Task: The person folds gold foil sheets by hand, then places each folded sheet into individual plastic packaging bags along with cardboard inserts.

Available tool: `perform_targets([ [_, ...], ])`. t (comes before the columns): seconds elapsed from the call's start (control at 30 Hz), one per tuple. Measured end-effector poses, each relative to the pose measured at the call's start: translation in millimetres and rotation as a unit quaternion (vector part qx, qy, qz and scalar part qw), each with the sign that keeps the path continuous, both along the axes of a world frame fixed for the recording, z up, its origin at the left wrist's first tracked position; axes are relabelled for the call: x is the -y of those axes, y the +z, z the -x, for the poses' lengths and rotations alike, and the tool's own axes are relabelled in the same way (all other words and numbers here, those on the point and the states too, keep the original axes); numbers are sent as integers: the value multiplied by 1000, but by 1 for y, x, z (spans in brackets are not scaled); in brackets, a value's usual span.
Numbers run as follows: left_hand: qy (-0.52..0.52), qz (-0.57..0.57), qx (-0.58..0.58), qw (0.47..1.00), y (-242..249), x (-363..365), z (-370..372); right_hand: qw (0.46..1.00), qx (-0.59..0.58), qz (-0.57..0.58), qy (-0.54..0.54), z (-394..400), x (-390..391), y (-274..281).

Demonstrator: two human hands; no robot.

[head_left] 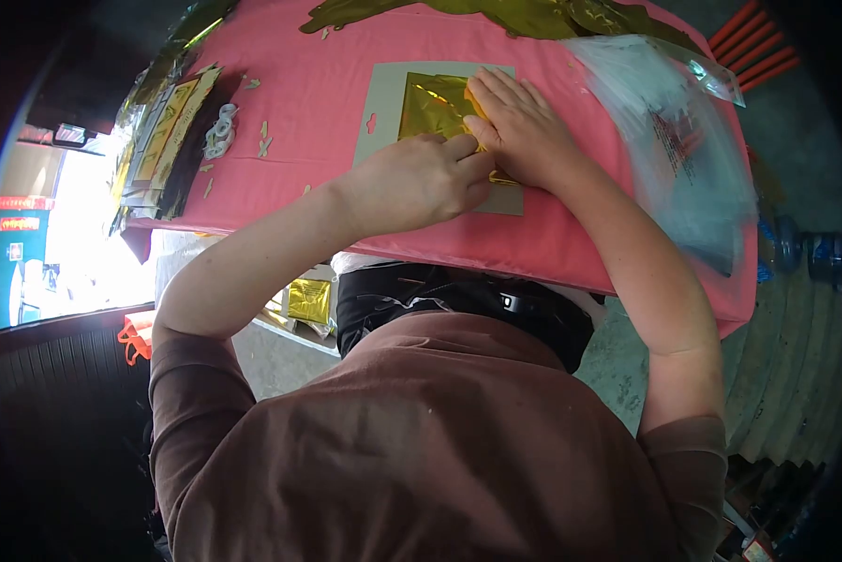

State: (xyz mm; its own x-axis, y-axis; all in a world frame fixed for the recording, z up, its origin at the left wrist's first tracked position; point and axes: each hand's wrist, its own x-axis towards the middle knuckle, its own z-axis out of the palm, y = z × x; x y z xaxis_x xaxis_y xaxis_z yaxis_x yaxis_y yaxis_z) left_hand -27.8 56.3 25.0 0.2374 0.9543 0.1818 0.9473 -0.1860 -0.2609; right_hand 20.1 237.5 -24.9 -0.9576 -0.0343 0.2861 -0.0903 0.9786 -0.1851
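A folded sheet of gold foil [430, 101] lies on a grey card [380, 105] with a small cut-out hole, on the pink tablecloth. My left hand [421, 181] is closed over the foil's lower left part, its fingers curled; whatever they pinch is hidden. Flat on the right side of the foil, my right hand [524, 131] rests with its fingers stretched upward. A bit of orange material [478, 97] shows beside its index finger and thumb. The two hands meet at the fingertips.
Stacked printed cards [165, 136] and white rings [220, 131] occupy the table's left side, near small card scraps [264, 140]. Clear plastic bags [669, 140] cover the right. More gold foil [496, 13] lies along the far edge. Below the table is another gold piece [309, 300].
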Motion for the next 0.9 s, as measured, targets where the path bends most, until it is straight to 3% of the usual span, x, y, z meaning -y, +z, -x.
perform_targets([
  [0.2,5,-29,-4,1000,0,10,-3,1000,7,-5,-9,0,0,-1],
  [0.3,15,-69,64,995,-6,19,0,1000,12,-4,-6,1,1,-1],
  [0.37,22,-104,258,960,-7,24,3,1000,15,-4,-8,0,2,0],
  [0.5,82,-105,386,913,-6,28,6,1000,15,-14,-5,0,2,0],
  [0.57,154,-20,449,880,0,28,13,999,27,-21,-7,-1,2,2],
  [0.7,250,-38,420,871,2,13,27,1000,21,-23,1,-1,2,3],
  [0.77,192,-101,319,922,-7,7,41,999,26,-24,0,-1,2,2],
  [0.9,166,-95,212,958,-29,5,56,999,24,-41,6,-2,0,2],
])
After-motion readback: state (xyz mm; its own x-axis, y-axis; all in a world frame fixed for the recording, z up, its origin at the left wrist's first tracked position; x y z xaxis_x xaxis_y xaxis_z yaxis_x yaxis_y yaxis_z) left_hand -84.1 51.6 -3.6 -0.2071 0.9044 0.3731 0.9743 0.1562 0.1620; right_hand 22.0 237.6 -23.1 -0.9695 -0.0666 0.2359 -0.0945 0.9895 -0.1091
